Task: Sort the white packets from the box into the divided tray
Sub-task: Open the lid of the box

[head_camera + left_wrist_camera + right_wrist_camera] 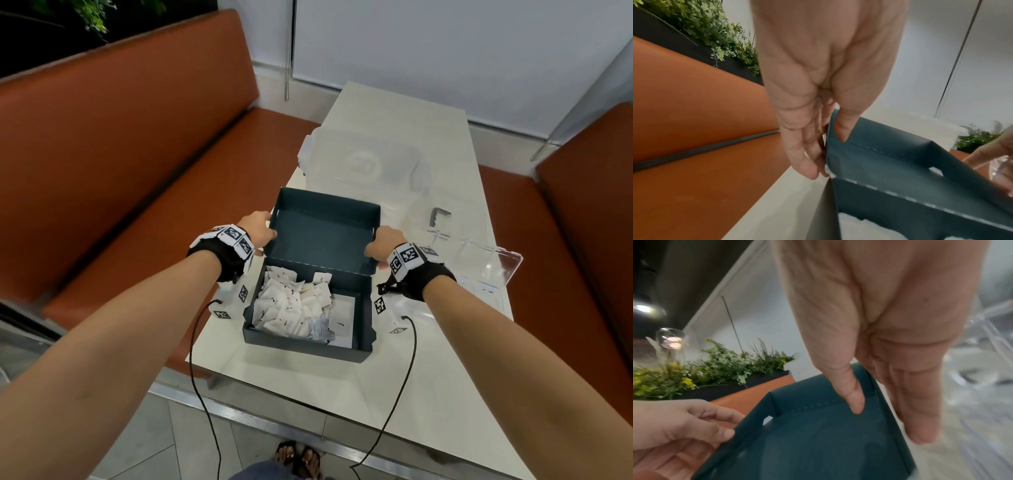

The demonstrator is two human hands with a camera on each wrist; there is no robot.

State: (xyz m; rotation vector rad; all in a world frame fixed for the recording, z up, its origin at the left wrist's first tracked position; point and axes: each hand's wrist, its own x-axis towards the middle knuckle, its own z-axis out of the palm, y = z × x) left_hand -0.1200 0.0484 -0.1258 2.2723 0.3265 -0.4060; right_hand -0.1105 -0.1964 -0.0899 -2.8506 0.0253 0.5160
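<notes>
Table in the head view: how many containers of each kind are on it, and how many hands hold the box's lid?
Teal box, lid open: 1
Clear tub: 1
Clear divided tray: 1
Hands pinching the lid, left hand and right hand: 2
Total: 5
The white packets in the box are piled too thickly to count.

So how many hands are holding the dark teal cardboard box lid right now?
2. The left hand pinches the dark teal cardboard box lid at its left edge; the right hand pinches its right edge.
</notes>
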